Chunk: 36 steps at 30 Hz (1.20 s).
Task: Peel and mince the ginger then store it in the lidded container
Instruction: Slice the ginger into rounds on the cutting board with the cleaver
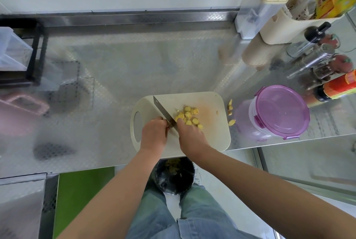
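Ginger slices point(187, 116) lie on cutting board point(215, 129) atop steel counter point(134, 65).

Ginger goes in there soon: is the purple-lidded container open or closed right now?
Closed: the purple lid sits flat on the container, covering its whole mouth.

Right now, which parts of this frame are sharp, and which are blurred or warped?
Head view: the ginger slices and knife on the cutting board are fairly sharp; the steel counter at left is smeared and hazy; fisheye bends the counter's edges.
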Available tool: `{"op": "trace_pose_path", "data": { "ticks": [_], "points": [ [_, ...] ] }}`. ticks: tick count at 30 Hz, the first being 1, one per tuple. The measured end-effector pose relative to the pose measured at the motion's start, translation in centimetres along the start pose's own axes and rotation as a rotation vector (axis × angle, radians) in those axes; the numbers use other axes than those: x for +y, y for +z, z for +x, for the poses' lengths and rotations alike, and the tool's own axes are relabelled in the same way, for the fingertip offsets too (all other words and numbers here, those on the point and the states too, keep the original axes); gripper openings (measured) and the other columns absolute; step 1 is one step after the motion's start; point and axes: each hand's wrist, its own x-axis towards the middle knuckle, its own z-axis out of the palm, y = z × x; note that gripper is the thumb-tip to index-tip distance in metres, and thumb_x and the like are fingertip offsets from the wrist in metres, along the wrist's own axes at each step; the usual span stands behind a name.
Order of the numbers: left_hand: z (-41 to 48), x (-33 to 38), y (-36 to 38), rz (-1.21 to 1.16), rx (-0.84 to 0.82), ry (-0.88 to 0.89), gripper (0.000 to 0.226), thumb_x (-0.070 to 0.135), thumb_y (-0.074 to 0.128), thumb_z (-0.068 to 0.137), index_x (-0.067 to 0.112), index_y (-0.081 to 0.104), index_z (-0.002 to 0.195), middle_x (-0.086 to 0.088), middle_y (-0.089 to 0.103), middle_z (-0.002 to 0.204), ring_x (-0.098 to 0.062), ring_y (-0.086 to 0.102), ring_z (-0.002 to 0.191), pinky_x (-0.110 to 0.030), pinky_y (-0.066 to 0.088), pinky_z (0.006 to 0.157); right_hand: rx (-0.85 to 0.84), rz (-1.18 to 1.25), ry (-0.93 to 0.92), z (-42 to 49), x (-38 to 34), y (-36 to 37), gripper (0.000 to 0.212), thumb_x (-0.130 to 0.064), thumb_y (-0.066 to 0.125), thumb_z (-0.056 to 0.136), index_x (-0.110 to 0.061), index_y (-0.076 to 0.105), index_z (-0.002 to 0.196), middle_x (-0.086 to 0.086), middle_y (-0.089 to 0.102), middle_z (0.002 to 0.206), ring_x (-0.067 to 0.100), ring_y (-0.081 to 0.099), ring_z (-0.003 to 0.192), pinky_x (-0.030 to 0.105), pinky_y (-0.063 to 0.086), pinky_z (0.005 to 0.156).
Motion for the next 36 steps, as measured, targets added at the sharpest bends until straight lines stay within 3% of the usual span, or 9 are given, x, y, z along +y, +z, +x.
{"op": "trace_pose_path", "data": {
  "ticks": [6, 9, 17, 22, 29, 36],
  "points": [
    [-0.7, 0.0, 0.2, 0.055, -0.019, -0.010, 0.023, 0.025, 0.066, 0.087, 0.007, 0.063, 0.101, -0.007, 0.060, 0.098, -0.027, 0.058, 0.093, -0.036, 0.042, 0.062, -0.022, 0.031, 0.003, 0.3, 0.1, -0.9, 0.026, 0.001, 0.041, 0.092, -0.012, 0.036, 0.114, 0.014, 0.059, 0.095, 0.028, 0.044, 0.075, 0.036, 0.034, 0.063],
    [-0.8, 0.5, 0.2, 0.120, -0.010, -0.026, 0.024, 0.020, 0.073, 0.080, 0.009, 0.061, 0.099, -0.007, 0.057, 0.098, -0.028, 0.059, 0.085, -0.032, 0.037, 0.055, -0.014, 0.024, -0.009, 0.1, 0.5, -1.1, 0.027, -0.001, 0.041, 0.093, -0.014, 0.037, 0.117, 0.009, 0.054, 0.089, 0.025, 0.045, 0.075, 0.035, 0.035, 0.063],
    [-0.4, 0.5, 0.1, 0.141, 0.037, -0.037, 0.009, 0.023, 0.067, 0.086, 0.020, 0.073, 0.091, 0.002, 0.065, 0.090, -0.023, 0.062, 0.083, -0.029, 0.035, 0.056, -0.020, 0.001, -0.007, -0.4, 0.5, -1.0, 0.027, 0.000, 0.045, 0.093, -0.014, 0.037, 0.116, 0.010, 0.060, 0.097, 0.024, 0.049, 0.078, 0.033, 0.037, 0.064],
    [-0.2, 0.4, 0.5, 0.120, 0.043, -0.026, 0.010, 0.016, 0.065, 0.087, 0.014, 0.074, 0.091, -0.004, 0.066, 0.089, -0.027, 0.061, 0.082, -0.033, 0.041, 0.058, -0.041, 0.025, 0.006, 0.5, 0.0, -0.8, 0.023, 0.002, 0.042, 0.093, -0.012, 0.037, 0.111, 0.012, 0.061, 0.094, 0.025, 0.046, 0.072, 0.034, 0.035, 0.061],
    [0.1, 0.0, 0.4, 0.101, 0.034, -0.028, 0.019, 0.019, 0.055, 0.094, 0.012, 0.073, 0.092, -0.005, 0.065, 0.092, -0.026, 0.060, 0.085, -0.032, 0.038, 0.060, -0.017, -0.011, -0.025, 2.1, -0.5, 0.2, 0.031, 0.005, 0.040, 0.092, -0.009, 0.035, 0.119, 0.011, 0.060, 0.089, 0.027, 0.052, 0.069, 0.034, 0.036, 0.055],
    [0.0, -0.5, 0.2, 0.010, 0.033, -0.016, 0.021, 0.027, 0.057, 0.094, 0.014, 0.074, 0.089, -0.003, 0.062, 0.085, -0.024, 0.057, 0.079, -0.035, 0.043, 0.059, -0.014, 0.050, 0.027, 3.0, -0.6, -0.6, 0.015, -0.003, 0.041, 0.096, -0.014, 0.032, 0.100, 0.005, 0.048, 0.078, 0.029, 0.048, 0.070, 0.035, 0.035, 0.054]
  ]
}}
